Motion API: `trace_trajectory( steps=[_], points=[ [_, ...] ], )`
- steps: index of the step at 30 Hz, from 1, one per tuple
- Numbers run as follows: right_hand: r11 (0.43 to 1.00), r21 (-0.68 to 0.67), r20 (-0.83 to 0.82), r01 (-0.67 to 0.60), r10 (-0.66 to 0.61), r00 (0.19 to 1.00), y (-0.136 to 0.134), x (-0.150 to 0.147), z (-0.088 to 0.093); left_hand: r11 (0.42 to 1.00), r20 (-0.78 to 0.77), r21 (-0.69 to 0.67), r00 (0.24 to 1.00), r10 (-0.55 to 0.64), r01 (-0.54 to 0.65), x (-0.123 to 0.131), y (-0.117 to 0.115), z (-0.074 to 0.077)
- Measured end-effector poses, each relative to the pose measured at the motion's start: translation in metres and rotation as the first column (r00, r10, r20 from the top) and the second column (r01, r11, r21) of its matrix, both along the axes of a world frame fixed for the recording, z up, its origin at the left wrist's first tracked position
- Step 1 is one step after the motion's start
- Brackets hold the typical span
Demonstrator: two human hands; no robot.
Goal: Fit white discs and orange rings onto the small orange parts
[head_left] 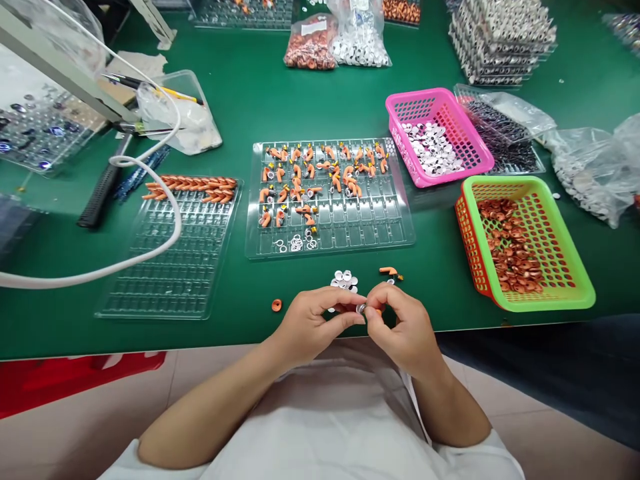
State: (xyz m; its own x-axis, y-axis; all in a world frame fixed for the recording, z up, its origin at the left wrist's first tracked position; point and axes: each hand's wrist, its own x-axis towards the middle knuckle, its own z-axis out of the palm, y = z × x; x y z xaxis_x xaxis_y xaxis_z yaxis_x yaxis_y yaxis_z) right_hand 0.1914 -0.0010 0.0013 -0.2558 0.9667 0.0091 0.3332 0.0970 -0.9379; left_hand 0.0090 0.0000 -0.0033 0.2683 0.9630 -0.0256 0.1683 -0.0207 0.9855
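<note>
My left hand (311,321) and my right hand (403,325) meet at the near edge of the green table (250,100). Both pinch a tiny white ring part (361,308) between their fingertips; an orange piece shows under my right fingers. Just beyond lie a small heap of white rings (345,280), an orange curved part (388,271) and an orange ring (276,305). Further back, a clear tray (370,220) holds several orange assembled parts (320,175) in its far rows and loose white rings at its front left.
A second clear tray (170,267) at left carries a row of orange pieces (193,187). A white cable (165,193) loops over it. A green basket (555,247) of orange rings and a pink basket (465,133) of white rings stand at right, with bags behind.
</note>
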Motion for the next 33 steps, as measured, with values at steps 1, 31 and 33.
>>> trace_trajectory(
  steps=[1,31,33],
  points=[
    [1.000,-0.004,0.001,-0.002,0.002,1.000,0.0002,-0.0001,-0.0003,1.000,-0.010,0.021,1.000,-0.003,0.003,0.0000,-0.0004,-0.0002],
    [0.964,-0.231,-0.099,-0.135,0.114,0.989,0.0060,0.0074,-0.0036,0.974,-0.068,0.215,0.996,-0.056,0.069,0.0011,-0.0026,-0.0062],
    [0.957,-0.257,-0.091,-0.133,0.114,0.989,0.0074,0.0069,-0.0030,0.982,-0.062,0.181,0.997,-0.048,0.058,0.0017,-0.0030,-0.0041]
  ],
)
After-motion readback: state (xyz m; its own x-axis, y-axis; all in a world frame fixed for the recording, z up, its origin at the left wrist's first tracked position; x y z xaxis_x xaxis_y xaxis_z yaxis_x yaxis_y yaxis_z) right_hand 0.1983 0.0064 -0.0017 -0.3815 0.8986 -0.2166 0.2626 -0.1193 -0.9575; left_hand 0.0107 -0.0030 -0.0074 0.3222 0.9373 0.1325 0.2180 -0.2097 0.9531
